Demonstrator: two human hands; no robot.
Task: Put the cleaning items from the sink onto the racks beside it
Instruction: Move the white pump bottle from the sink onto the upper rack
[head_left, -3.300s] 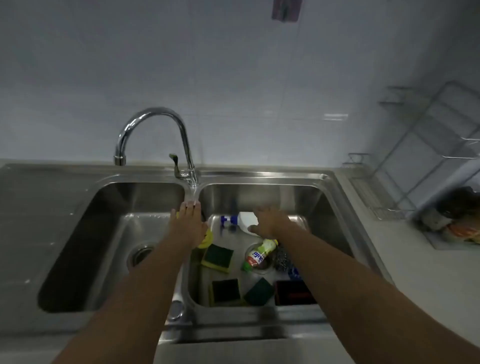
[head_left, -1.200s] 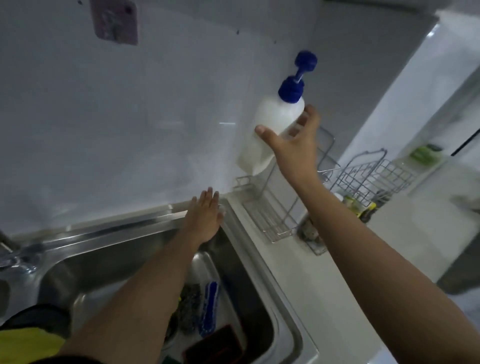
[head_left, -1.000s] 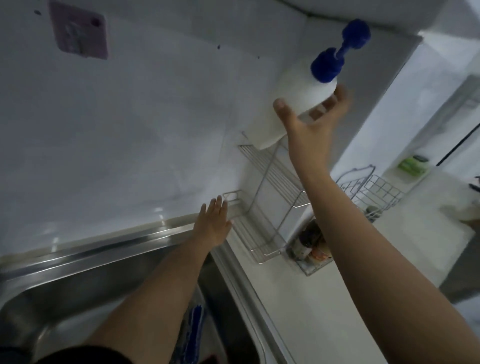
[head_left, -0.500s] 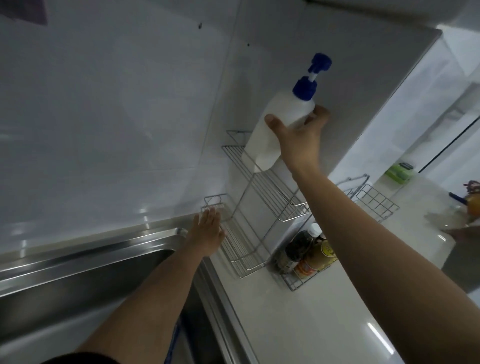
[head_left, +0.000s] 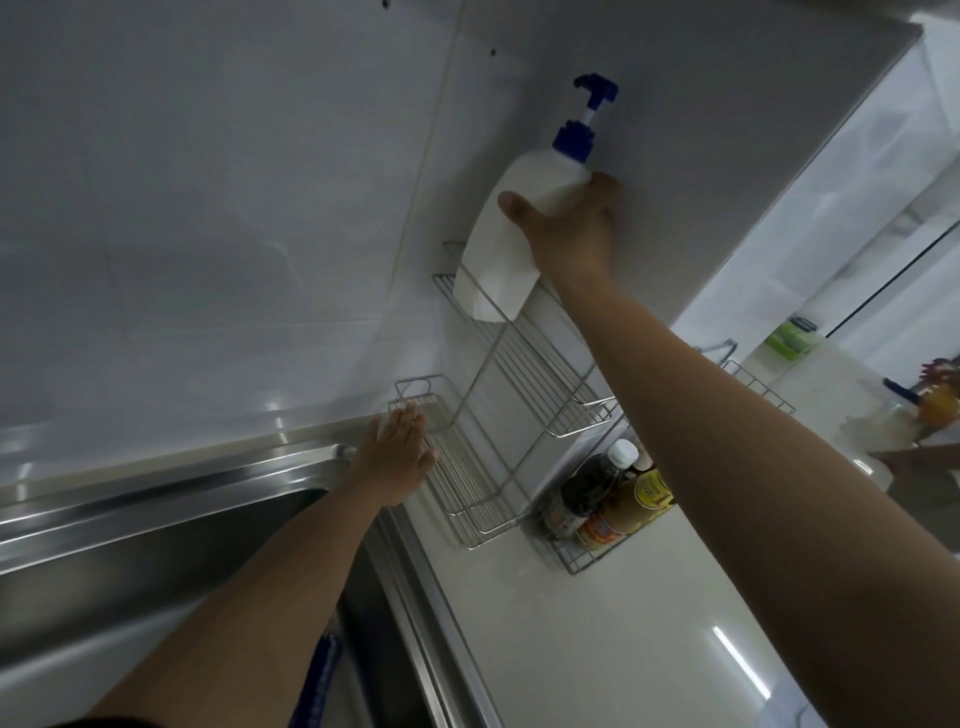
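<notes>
A white pump bottle (head_left: 501, 244) with a blue pump head stands on the far end of the wire rack's upper shelf (head_left: 540, 374), against the wall. My right hand (head_left: 569, 231) is wrapped around its upper body. My left hand (head_left: 397, 457) lies flat and open at the sink's (head_left: 156, 519) back right corner, touching the near edge of the rack's lower shelf (head_left: 467, 488). Something blue (head_left: 322, 680) shows inside the sink basin; the other sink items are hidden.
A second wire basket (head_left: 587, 551) beside the rack holds dark and yellow-labelled sauce bottles (head_left: 623, 504). White countertop (head_left: 597, 639) stretches to the right of the sink. A green packet (head_left: 789, 338) and other items sit at the far right. Tiled wall behind.
My right hand has lowered the pump bottle until its base rests on the rack's upper shelf. My left hand stayed by the lower shelf. The view has swung slightly right.
</notes>
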